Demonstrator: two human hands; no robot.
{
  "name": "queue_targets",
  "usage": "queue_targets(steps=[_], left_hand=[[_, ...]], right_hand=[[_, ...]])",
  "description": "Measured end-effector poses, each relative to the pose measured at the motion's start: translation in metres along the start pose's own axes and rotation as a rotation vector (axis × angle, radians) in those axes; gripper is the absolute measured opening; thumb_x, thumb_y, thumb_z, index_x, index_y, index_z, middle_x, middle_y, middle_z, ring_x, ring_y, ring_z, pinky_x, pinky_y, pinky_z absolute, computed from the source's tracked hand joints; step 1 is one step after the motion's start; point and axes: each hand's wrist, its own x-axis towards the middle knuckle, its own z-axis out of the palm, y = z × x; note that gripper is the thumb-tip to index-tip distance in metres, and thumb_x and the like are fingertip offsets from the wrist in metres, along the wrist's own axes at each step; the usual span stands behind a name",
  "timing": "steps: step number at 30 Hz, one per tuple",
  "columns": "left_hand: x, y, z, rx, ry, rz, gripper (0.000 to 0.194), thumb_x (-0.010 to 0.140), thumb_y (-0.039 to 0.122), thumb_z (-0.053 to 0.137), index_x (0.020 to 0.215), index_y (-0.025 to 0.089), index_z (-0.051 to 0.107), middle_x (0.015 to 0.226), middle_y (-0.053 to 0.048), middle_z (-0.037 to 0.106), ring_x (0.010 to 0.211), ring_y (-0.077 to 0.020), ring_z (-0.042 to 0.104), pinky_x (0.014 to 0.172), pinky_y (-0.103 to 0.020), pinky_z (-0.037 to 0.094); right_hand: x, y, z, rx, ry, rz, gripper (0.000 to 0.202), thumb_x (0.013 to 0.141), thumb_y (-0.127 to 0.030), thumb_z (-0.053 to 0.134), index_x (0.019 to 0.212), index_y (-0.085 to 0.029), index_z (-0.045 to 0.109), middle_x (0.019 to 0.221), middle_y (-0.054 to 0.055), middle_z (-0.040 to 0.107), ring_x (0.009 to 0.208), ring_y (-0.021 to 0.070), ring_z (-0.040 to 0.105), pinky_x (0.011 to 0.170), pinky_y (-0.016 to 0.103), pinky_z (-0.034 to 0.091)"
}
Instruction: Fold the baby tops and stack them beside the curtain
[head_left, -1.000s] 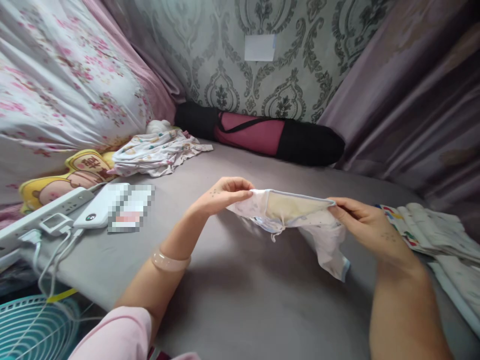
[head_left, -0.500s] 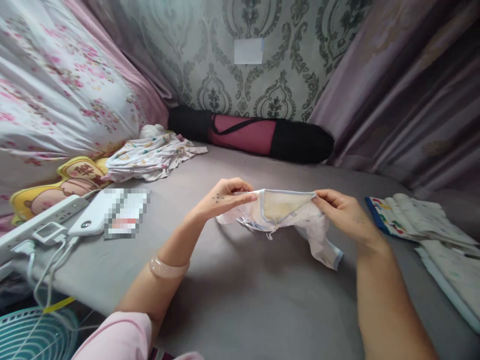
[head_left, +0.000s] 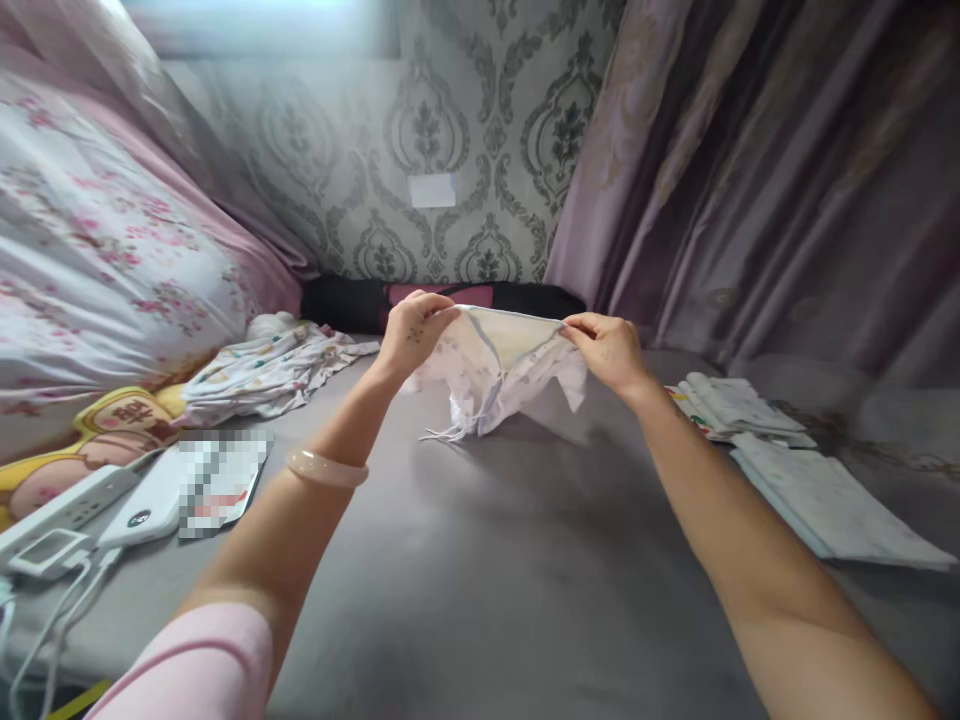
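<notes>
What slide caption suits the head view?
Left hand and right hand hold a small white cloth garment by its edge.

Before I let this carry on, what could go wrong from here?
The garment hangs from fingertip pinches by the left hand and right hand at its top edge, so one corner might slip free. Its loose ties dangle below and could tangle or get trapped beneath the cloth. The white device lies left of the left forearm; a wide sweep that way might knock it.
</notes>
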Motion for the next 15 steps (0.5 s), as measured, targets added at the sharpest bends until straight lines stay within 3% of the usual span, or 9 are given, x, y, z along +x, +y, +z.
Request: queue_targets(steps=[2,5,7,9,12,15], left_hand=[[0.002,0.018,-0.017,-0.071,-0.083,-0.054,0.028,0.071,0.042,0.073,0.081,0.015,0.074,0.072,-0.003,0.064,0.067,-0.0132,0.054,0.06,-0.024,0.043],[0.001,0.04,-0.045,-0.221,-0.397,-0.218,0.035,0.068,0.046,0.076,0.083,0.015,0.075,0.07,-0.005,0.066,0.062,-0.0151,0.058,0.055,-0.026,0.044],[0.002,0.044,-0.053,-0.234,-0.512,-0.306,0.035,0.064,0.046,0.08,0.079,0.014,0.075,0.065,-0.006,0.065,0.055,-0.0151,0.058,0.05,-0.026,0.043],[0.005,0.04,-0.049,-0.173,-0.469,-0.316,0.033,0.061,0.045,0.082,0.073,0.014,0.075,0.058,-0.004,0.062,0.05,-0.0133,0.055,0.047,-0.025,0.04],[0.009,0.031,-0.033,-0.152,-0.292,-0.246,0.033,0.061,0.045,0.082,0.072,0.014,0.074,0.058,-0.002,0.061,0.05,-0.012,0.055,0.046,-0.022,0.039],[0.01,0.028,-0.027,-0.311,-0.351,-0.287,0.041,0.062,0.049,0.081,0.081,0.014,0.075,0.066,-0.004,0.067,0.058,-0.0146,0.06,0.052,-0.024,0.046]], right_hand=[[0.001,-0.011,-0.014,0.063,-0.059,0.001,0.03,0.08,-0.048,0.066,0.091,-0.022,0.077,0.091,0.006,0.075,0.085,0.0242,0.067,0.075,0.034,0.049],[0.0,-0.023,-0.036,0.268,-0.299,0.075,0.039,0.074,-0.056,0.07,0.093,-0.022,0.076,0.087,0.005,0.075,0.08,0.0229,0.067,0.068,0.032,0.051],[0.002,-0.025,-0.044,0.344,-0.381,0.117,0.043,0.071,-0.058,0.07,0.093,-0.022,0.076,0.084,0.004,0.075,0.077,0.0217,0.066,0.066,0.031,0.051],[0.006,-0.026,-0.043,0.296,-0.333,0.102,0.041,0.071,-0.057,0.071,0.089,-0.021,0.076,0.08,0.004,0.074,0.075,0.0207,0.065,0.065,0.03,0.05],[0.01,-0.027,-0.035,0.181,-0.223,0.035,0.036,0.071,-0.055,0.072,0.081,-0.02,0.076,0.077,0.004,0.072,0.075,0.0203,0.064,0.064,0.029,0.049],[0.01,-0.029,-0.033,0.286,-0.318,0.08,0.04,0.072,-0.058,0.07,0.087,-0.021,0.076,0.079,0.004,0.073,0.073,0.0198,0.065,0.063,0.029,0.05]])
